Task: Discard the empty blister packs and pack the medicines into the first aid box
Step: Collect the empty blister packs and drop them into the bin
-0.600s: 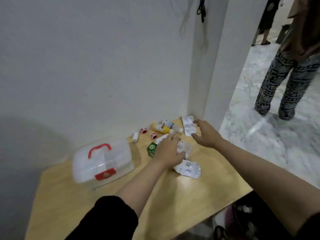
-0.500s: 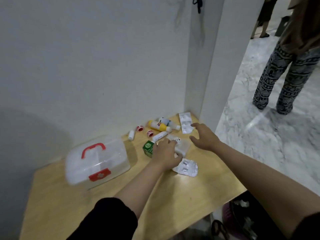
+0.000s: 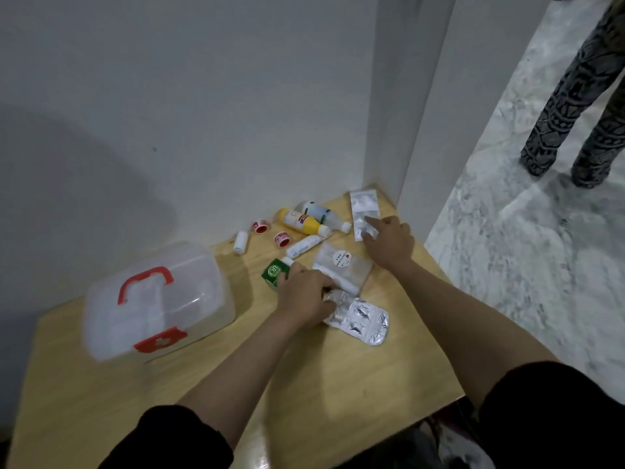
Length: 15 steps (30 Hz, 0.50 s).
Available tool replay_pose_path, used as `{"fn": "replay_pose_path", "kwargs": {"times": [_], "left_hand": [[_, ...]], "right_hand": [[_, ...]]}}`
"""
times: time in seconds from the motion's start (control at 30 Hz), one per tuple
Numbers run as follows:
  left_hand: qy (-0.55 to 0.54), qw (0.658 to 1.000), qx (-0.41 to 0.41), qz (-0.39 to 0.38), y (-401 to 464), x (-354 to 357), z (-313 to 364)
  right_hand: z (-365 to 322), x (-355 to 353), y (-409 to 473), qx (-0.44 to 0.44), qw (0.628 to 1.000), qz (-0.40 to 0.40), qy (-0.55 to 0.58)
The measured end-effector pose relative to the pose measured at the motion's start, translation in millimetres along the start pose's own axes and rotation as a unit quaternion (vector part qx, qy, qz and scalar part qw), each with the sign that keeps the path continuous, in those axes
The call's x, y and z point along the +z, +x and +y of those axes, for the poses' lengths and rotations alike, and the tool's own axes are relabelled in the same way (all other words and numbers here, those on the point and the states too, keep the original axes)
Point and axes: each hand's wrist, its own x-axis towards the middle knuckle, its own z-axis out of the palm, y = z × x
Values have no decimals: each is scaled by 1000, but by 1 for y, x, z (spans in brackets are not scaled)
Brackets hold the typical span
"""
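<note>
On the left of the wooden table [image 3: 101,384] stands the first aid box [image 3: 159,299], clear plastic with a red handle and red latch, its lid down. Right of it, near the wall, lie a small white tube [image 3: 240,242], two red-and-white tape rolls [image 3: 261,227], a yellow bottle [image 3: 302,222] and a white bottle [image 3: 321,213] side by side, and a long white tube [image 3: 304,246]. A green box [image 3: 275,273] sits just beside the left hand [image 3: 302,299]. That hand lies palm down with fingers curled onto the end of a silver blister pack [image 3: 362,319], which lies flat on the table; whether the fingers actually pinch it cannot be told. Behind it lies a clear pouch [image 3: 341,269] with a round sticker. Farther right, the right hand [image 3: 389,243] is spread, its fingertips touching the near end of a second blister pack [image 3: 363,211] by the wall corner, not closed around it. On the far right, a person's patterned trouser legs [image 3: 571,106] stand on the marble floor.
</note>
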Motion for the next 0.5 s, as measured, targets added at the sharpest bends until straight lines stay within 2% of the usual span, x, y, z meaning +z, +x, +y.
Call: {"fn": "replay_pose_path", "kwargs": {"times": [0.23,0.5], "left_hand": [[-87,996,-5,27,-5,-2,-4],[-239,969,31,47,-9,-3,-1]], "right_hand": [[-2,1,8,39,998,5,52],[6,-1,1,-12,999,-29,24]]}}
